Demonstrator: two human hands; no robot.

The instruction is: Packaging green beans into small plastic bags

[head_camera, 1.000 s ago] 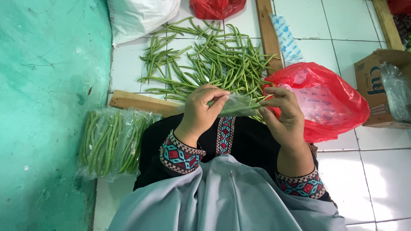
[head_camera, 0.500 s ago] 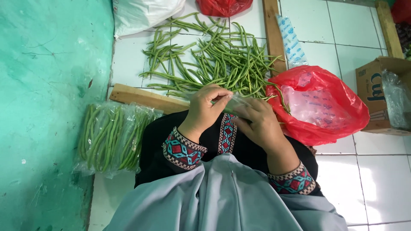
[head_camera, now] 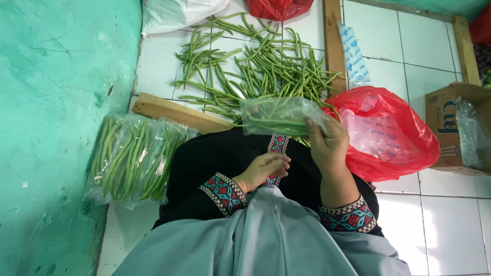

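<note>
Fingers of the right hand (head_camera: pixel 327 148) are pinched on a clear plastic bag of green beans (head_camera: pixel 279 116), held level so nothing spills, while the left hand (head_camera: pixel 263 171) is rested loosely curled, empty.

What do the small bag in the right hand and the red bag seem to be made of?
Small bag: thin clear plastic film, glossy; the beans show through.
Red bag: thin plastic too, probably, shiny and crinkled, partly see-through.
</note>
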